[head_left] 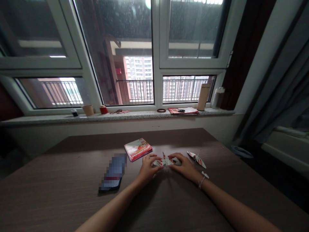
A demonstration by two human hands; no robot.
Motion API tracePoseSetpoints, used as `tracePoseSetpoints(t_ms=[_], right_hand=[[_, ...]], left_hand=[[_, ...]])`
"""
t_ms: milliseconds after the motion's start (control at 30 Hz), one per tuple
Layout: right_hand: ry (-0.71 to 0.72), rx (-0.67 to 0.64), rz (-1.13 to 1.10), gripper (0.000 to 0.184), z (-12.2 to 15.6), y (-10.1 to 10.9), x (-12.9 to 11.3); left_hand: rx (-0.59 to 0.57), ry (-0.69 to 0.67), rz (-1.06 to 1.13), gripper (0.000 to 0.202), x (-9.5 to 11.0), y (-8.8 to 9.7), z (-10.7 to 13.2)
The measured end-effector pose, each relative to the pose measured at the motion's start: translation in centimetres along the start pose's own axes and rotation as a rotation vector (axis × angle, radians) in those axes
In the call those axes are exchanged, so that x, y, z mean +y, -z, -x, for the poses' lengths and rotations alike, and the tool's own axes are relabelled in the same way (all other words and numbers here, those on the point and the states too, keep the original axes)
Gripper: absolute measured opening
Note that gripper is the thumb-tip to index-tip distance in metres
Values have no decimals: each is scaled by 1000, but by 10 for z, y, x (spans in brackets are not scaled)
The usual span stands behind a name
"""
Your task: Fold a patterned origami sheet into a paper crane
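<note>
A folded paper crane point(165, 162), white with red print, is held between my two hands just above the brown table. My left hand point(149, 166) pinches its left wing between thumb and fingers. On the other side, my right hand point(183, 165) grips the right wing the same way; a bracelet circles that wrist. A pointed tip of the crane sticks up between the hands. To the right lies a second folded paper crane point(197, 159). Behind my left hand sits a stack of printed paper squares point(138, 149).
A phone point(113, 173) with a blurred screen lies left on the table point(72, 199). Along the windowsill stand a paper cup point(88, 110), a red spool-like item point(103, 110), a bead bracelet point(161, 110), scissors on printed sheets point(183, 111), a tan bottle point(203, 97) and a clear bottle point(218, 97).
</note>
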State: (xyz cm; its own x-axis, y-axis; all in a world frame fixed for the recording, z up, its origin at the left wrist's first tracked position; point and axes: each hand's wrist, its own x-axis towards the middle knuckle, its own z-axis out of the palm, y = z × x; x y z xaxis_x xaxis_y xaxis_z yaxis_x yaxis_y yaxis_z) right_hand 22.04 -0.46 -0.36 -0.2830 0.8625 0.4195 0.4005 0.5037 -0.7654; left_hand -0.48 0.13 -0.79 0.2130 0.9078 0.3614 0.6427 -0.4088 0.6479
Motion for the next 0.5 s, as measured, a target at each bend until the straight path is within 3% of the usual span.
tracePoseSetpoints(t_ms=[267, 500], right_hand=[[116, 13, 10, 17, 1, 2, -2], [51, -40, 62, 17, 2, 1, -13]], left_hand=[[7, 7, 23, 32, 0, 0, 2], [-60, 38, 0, 33, 5, 6, -2]])
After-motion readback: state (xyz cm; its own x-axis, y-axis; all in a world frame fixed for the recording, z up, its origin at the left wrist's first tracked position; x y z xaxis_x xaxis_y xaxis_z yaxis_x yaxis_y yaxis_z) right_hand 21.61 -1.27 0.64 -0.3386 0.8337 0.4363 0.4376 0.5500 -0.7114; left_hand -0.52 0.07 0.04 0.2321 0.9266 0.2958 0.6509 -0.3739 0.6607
